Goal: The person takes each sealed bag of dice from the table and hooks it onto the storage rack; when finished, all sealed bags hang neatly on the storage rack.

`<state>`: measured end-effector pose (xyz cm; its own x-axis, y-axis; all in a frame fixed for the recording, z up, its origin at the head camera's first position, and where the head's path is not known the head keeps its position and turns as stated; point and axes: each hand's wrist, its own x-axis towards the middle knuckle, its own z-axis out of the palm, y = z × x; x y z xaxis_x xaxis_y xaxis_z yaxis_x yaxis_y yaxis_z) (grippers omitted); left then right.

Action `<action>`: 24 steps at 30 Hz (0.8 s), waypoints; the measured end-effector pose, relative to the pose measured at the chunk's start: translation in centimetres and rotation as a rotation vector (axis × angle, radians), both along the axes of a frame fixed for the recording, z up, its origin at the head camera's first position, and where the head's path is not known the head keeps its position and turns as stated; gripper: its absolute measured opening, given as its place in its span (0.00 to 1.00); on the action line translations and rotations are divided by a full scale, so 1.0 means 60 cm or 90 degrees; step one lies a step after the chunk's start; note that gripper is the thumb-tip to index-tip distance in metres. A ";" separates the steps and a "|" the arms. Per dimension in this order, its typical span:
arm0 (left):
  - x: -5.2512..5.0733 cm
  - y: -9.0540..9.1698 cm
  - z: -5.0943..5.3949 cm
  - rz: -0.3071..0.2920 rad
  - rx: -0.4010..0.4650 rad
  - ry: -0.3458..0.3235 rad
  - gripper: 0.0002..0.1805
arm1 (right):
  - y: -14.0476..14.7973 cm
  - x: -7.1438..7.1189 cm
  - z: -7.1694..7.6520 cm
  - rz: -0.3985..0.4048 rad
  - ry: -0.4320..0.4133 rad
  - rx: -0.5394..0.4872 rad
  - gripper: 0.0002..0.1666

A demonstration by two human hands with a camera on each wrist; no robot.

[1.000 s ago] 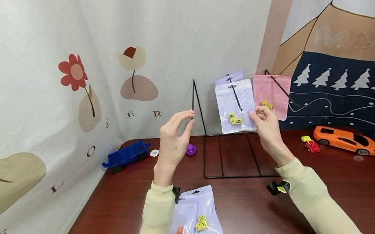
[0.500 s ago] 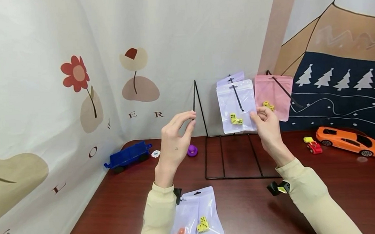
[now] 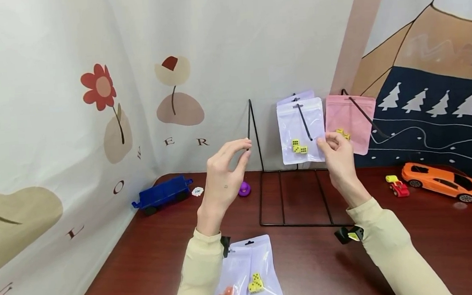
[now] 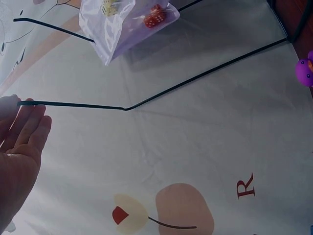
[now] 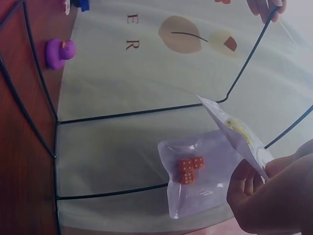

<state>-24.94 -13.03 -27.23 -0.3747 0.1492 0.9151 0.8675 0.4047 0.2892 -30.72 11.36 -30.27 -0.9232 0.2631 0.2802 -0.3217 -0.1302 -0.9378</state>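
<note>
My left hand (image 3: 227, 180) pinches the tip of the left arm of a black wire rack (image 3: 295, 225); the left wrist view shows this bent rod (image 4: 195, 78) in its fingers. My right hand (image 3: 342, 167) pinches the lower right edge of a lilac bag (image 3: 308, 128) with yellow dice, which hangs on the middle arm. Behind it on that arm hangs another lilac bag (image 5: 210, 186), with orange dice in the right wrist view. A pink bag (image 3: 360, 134) with yellow dice hangs on the right arm.
Two lilac bags (image 3: 264, 255) with dice lie at the front of the table. A blue trailer (image 3: 164, 192), a white chip (image 3: 197, 191) and a purple duck (image 5: 58, 54) are at the left. At the right stand a small red toy (image 3: 399, 188) and an orange car (image 3: 444, 181).
The head view has shifted slightly, so the scene sits a little farther right. Both hands keep their holds, and the lilac bag stays on the middle arm.
</note>
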 end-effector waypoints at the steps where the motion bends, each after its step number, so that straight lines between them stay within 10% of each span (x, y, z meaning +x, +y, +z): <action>1: 0.001 0.000 0.000 0.000 -0.001 -0.001 0.07 | -0.001 -0.002 0.000 -0.002 0.001 -0.003 0.04; 24: 0.002 0.000 -0.001 0.016 -0.017 -0.011 0.07 | -0.007 -0.034 -0.002 -0.008 -0.025 -0.049 0.04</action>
<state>-24.79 -13.05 -27.26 -0.3949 0.1636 0.9040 0.8517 0.4341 0.2935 -32.77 10.95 -30.41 -0.9296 0.2935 0.2231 -0.2874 -0.1983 -0.9370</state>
